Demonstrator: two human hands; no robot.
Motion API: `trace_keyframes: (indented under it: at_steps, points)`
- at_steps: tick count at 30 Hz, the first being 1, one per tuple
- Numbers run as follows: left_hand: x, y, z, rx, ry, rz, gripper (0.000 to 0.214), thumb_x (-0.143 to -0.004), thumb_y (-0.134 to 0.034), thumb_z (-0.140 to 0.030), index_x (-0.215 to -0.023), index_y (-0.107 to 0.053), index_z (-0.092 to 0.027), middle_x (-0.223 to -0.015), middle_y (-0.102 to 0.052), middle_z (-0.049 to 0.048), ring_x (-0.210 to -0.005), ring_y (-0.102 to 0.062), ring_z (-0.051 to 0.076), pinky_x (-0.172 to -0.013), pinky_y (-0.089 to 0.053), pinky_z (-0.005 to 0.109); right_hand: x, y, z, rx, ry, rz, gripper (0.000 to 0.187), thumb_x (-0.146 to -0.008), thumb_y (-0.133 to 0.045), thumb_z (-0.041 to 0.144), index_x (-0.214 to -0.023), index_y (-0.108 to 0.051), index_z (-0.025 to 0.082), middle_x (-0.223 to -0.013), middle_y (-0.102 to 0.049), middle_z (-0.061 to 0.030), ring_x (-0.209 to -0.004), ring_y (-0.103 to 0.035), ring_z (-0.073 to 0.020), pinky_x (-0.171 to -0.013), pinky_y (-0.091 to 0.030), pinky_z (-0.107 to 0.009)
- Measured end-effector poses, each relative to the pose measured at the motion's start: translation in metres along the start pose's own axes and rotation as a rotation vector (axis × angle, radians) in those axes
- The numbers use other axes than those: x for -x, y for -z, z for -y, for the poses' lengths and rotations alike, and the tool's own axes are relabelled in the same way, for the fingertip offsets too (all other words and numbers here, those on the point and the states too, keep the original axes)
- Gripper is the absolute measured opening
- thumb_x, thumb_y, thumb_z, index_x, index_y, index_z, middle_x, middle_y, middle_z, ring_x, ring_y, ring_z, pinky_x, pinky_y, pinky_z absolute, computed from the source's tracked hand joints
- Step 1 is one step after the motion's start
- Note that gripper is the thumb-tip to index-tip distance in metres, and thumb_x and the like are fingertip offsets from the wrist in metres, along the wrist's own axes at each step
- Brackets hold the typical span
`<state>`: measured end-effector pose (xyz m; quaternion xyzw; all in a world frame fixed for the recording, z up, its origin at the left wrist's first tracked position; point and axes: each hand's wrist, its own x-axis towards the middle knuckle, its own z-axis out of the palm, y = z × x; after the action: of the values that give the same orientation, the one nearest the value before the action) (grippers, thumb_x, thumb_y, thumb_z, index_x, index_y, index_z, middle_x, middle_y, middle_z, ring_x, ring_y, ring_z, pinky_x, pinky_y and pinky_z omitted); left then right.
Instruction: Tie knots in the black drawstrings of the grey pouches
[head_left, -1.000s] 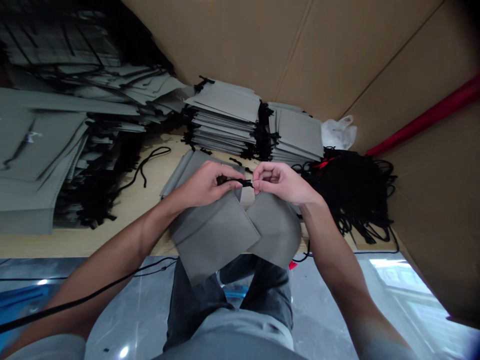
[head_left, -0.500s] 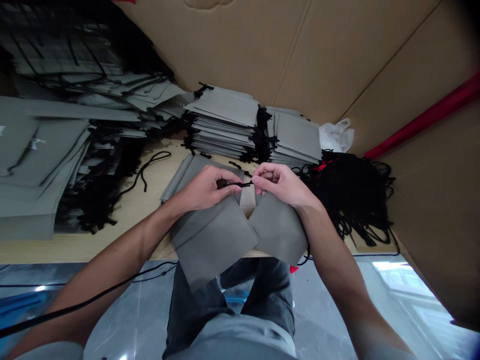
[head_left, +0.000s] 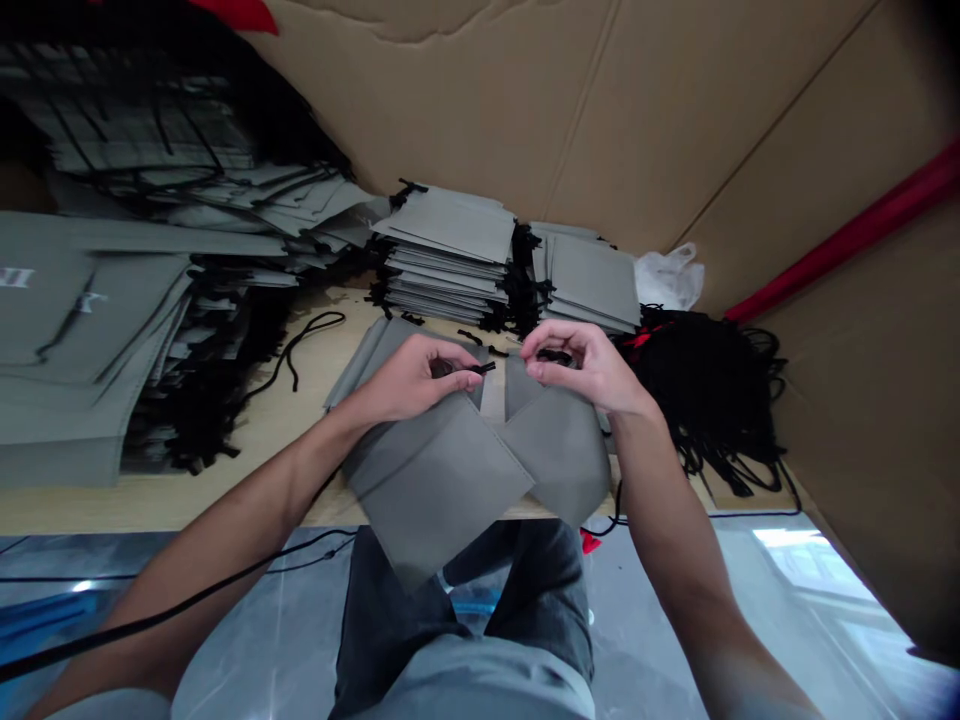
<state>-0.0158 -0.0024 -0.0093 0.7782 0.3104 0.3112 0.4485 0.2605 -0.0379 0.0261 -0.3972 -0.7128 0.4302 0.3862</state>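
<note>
My left hand (head_left: 431, 378) pinches a black cord (head_left: 487, 368) between thumb and forefinger, its short end poking out to the right. Below that hand a grey flat pouch (head_left: 442, 490) with a stitched edge hangs slanting over the table's front edge. My right hand (head_left: 574, 365) is curled, with black cord (head_left: 555, 356) showing inside its fingers. Under it a second grey pouch (head_left: 562, 450) overlaps the first at the middle. A small gap separates the two hands. More grey pouches (head_left: 375, 350) lie flat beneath my left hand.
Two stacks of grey pouches, one left (head_left: 450, 225) and one right (head_left: 596, 275), stand behind my hands. A heap of black cords (head_left: 712, 390) lies right, near a white plastic bag (head_left: 670, 277). Large grey pouches (head_left: 52, 330) are piled left. Cardboard (head_left: 480, 110) rises behind.
My right hand has moved slightly right, away from the left hand, and the cord end between them is free on its right side. The left hand keeps its pinch.
</note>
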Motion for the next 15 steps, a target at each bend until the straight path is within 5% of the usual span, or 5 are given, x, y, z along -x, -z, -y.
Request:
trace_keyframes:
  at_steps: [8, 12, 15]
  points:
    - [-0.005, 0.008, 0.012, 0.178, 0.199, -0.263, 0.042, -0.080, -0.090, -0.056, -0.092, -0.082, -0.016, -0.083, -0.080, 0.0056, -0.071, -0.065, 0.015, -0.064, -0.047, 0.024, 0.012, 0.022, 0.011, 0.125, 0.110, 0.164, 0.022, -0.086, -0.087, 0.031, -0.104, -0.077, 0.022, -0.097, -0.073, -0.0051, -0.079, -0.061, -0.0183, -0.072, -0.050, -0.032]
    - [-0.008, 0.010, 0.017, 0.396, 0.338, -0.368, 0.053, -0.061, -0.100, -0.061, -0.084, -0.079, -0.018, -0.078, -0.077, 0.0039, -0.065, -0.062, 0.013, -0.059, -0.046, 0.023, 0.012, 0.016, 0.013, 0.297, 0.217, 0.274, 0.056, -0.081, -0.083, 0.017, -0.134, -0.076, 0.030, -0.127, -0.062, -0.0099, -0.106, -0.060, -0.0250, -0.082, -0.054, -0.035]
    - [-0.009, 0.010, 0.020, 0.474, 0.384, -0.393, 0.057, -0.054, -0.103, -0.062, -0.081, -0.077, -0.018, -0.079, -0.076, 0.0041, -0.063, -0.060, 0.012, -0.058, -0.048, 0.024, 0.008, 0.006, 0.011, 0.389, 0.296, 0.292, 0.051, -0.082, -0.078, 0.012, -0.128, -0.082, 0.033, -0.124, -0.057, -0.0090, -0.117, -0.059, -0.0265, -0.094, -0.054, -0.039]
